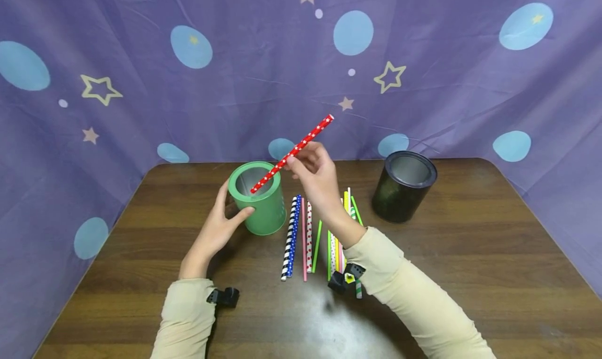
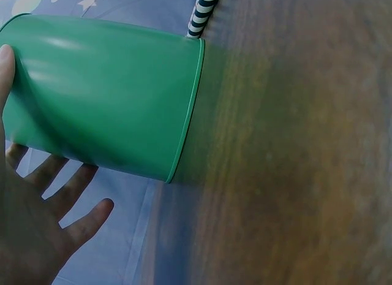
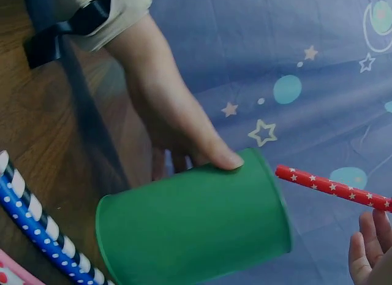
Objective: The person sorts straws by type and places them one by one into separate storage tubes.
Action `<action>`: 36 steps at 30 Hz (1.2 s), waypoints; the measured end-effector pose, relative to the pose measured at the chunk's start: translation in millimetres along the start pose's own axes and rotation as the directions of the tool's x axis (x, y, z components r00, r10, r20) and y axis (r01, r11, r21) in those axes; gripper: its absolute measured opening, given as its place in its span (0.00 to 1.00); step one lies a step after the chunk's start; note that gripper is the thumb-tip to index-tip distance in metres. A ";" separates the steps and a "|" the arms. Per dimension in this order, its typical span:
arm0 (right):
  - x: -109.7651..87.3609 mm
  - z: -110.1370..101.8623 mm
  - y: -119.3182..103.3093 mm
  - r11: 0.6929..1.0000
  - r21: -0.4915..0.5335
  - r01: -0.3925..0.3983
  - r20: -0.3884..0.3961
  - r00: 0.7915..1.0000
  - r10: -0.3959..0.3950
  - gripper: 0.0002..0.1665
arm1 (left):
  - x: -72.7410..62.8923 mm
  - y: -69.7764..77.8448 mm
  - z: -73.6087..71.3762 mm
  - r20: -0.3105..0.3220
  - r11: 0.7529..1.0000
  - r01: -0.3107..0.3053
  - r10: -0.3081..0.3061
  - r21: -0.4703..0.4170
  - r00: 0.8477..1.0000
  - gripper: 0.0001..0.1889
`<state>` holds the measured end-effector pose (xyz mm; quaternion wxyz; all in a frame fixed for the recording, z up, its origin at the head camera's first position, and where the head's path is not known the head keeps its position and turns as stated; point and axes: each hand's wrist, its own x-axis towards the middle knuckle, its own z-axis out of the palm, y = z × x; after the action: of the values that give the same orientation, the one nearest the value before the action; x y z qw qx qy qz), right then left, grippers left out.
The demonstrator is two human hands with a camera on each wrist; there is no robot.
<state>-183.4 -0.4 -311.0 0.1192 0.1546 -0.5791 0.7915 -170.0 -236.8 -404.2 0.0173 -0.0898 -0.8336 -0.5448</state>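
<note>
A green can [image 1: 265, 215] stands upright on the wooden table, its mouth facing up. My left hand [image 1: 217, 228] holds it from the left, thumb on the near side and fingers around the far side; the left wrist view shows those fingers [image 2: 67, 187] spread against the can. My right hand [image 1: 320, 178] pinches a red paper straw [image 1: 310, 134] with white stars near its middle, above the table. The straw slants, its lower end at the can's opening and its upper end pointing up to the right. In the right wrist view, that lower end lies close to the can's rim.
Several patterned paper straws [image 1: 290, 244] lie on the table [image 1: 263, 317] right of the green can, some hidden under my right forearm. A black can [image 1: 398, 199] stands open at the back right. A purple curtain [image 1: 263, 77] hangs behind the table.
</note>
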 end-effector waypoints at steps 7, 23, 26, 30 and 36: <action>-3.0 -0.9 19.7 0.990 -0.118 -0.075 0.037 0.996 0.079 0.11 | 0.1 1.0 0.7 -0.004 1.000 0.004 -0.003 0.003 1.000 0.46; -5.7 -15.3 33.4 0.974 -0.207 -0.091 0.132 0.984 0.120 0.13 | 0.3 1.5 0.7 0.000 1.000 0.005 -0.005 0.000 1.000 0.45; -5.2 -23.4 30.9 0.973 -0.218 -0.081 0.145 0.983 0.114 0.13 | 0.1 1.7 0.9 0.000 1.000 0.004 -0.004 0.000 1.000 0.45; -6.2 -37.3 27.8 0.962 -0.257 -0.094 0.162 0.977 0.139 0.14 | -0.3 1.6 1.2 0.003 1.000 0.006 -0.006 0.002 1.000 0.46; -10.1 -60.3 25.9 0.911 -0.401 -0.093 0.170 0.970 0.174 0.12 | -0.2 1.9 1.1 0.001 1.000 0.001 -0.001 0.004 1.000 0.45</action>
<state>-190.1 49.2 -354.6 0.0337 0.1671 -0.7435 0.6466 -169.3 -235.1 -402.9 0.0169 -0.0894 -0.8348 -0.5430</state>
